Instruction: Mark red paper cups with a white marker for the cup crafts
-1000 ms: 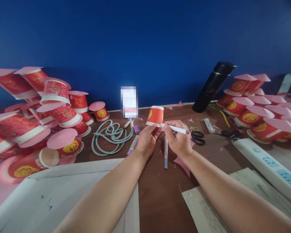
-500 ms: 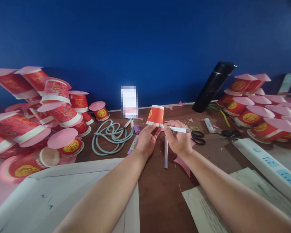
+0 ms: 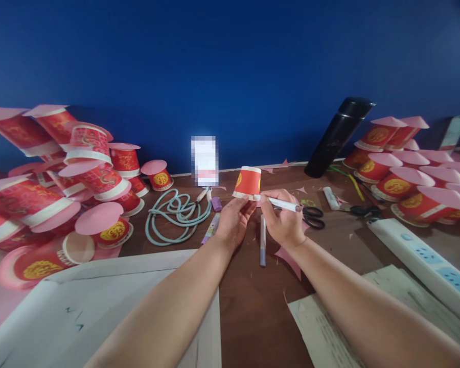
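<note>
A: Where'd we have the cup (image 3: 247, 182)?
B: Over the counter (image 3: 253, 317), bottom up. Our left hand (image 3: 233, 221) had its grip pinching the lower edge. Our right hand (image 3: 285, 220) pinched the marker (image 3: 282, 204), one end right at that edge; couldn't tell if it touched.
A: Tips for marking?
B: We figured a steady cup mattered most, so light strokes and turning it beat twisting our wrist.

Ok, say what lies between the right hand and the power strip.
In the head view: black scissors by the right hand, then brown tabletop with a pink scrap; farther back, a white tube and black handles.
</note>
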Tool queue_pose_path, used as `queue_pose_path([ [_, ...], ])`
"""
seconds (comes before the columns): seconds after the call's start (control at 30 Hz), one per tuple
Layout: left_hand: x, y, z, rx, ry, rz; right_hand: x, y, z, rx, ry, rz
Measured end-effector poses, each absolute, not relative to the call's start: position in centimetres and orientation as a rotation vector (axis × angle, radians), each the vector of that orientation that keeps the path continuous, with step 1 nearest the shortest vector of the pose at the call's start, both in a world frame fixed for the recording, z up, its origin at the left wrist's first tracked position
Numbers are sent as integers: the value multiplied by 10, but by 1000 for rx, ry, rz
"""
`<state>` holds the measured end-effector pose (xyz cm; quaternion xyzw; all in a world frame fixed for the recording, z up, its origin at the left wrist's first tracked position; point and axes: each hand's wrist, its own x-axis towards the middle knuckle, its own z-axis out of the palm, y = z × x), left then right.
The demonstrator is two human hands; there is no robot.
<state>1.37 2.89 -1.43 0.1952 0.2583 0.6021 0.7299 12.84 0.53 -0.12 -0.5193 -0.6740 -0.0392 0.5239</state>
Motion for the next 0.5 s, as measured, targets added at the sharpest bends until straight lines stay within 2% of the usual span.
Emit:
queue_pose_path([
  [0.5, 14, 27, -13, 418, 563, 1316, 128, 6, -1, -1232, -1589, -113],
])
